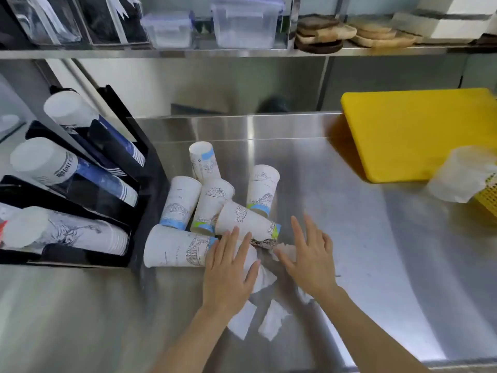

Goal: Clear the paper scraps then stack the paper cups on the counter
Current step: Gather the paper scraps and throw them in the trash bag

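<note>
Several white printed paper cups (212, 203) lie tipped in a heap on the steel counter (349, 211), left of centre. One large cup (174, 249) rests on its side nearest me. White paper scraps (265, 275) lie just in front of the cups, with two more scraps (271, 320) closer to me. My left hand (228, 270) lies flat, fingers spread, over a crumpled scrap and touches the cup heap. My right hand (309, 257) is flat and spread beside it, its thumb on a small scrap (286, 250). Neither hand holds anything.
A black cup dispenser rack (80, 189) with stacked cups stands at the left. A yellow cutting board (419, 133) sits at the back right, with a yellow basket and white paper (462, 181) at the right edge. A shelf (242, 51) with containers hangs above.
</note>
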Demonstrator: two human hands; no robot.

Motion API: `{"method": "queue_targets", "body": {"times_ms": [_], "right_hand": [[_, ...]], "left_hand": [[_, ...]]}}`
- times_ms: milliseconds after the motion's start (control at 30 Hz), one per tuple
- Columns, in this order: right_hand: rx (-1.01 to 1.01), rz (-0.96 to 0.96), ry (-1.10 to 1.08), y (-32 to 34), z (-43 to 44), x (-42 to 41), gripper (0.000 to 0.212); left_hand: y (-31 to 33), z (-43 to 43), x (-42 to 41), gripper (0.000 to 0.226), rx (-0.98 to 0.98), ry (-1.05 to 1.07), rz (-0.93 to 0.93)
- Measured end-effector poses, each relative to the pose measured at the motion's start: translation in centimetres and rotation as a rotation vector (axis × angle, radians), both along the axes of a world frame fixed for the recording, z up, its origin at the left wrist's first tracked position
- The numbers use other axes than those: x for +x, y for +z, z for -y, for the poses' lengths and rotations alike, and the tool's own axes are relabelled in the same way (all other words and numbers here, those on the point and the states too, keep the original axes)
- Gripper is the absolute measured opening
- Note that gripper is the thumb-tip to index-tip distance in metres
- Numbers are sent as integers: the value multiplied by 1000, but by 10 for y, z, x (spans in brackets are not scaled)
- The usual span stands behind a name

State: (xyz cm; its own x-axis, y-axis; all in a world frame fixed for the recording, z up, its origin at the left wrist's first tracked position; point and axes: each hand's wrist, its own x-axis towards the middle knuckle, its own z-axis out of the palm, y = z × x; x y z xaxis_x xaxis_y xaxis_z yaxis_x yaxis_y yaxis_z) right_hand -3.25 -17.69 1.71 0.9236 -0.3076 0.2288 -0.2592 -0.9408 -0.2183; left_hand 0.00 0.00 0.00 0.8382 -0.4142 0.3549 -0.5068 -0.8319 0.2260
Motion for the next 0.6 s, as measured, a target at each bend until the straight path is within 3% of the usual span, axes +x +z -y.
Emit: {"method": "queue_targets", "body": {"times_ms": [100,267,367,533,600], "right_hand": [[-45,-37,35,-12,6,-2,64],[-82,-42,66,-25,10,-2,33],[-50,16,91,-26,11,-3,25],[251,114,24,-7,9,-2,32],[429,100,-21,10,10,-2,25]], "left_hand": [[-6,1,-1,52,46,13,19],[-17,0,1,46,98,43,46],[-15,1,3,18,115,-1,71],[-7,4,6,20,57,1,13],[-1,6,5,11,-28,-9,17]]}}
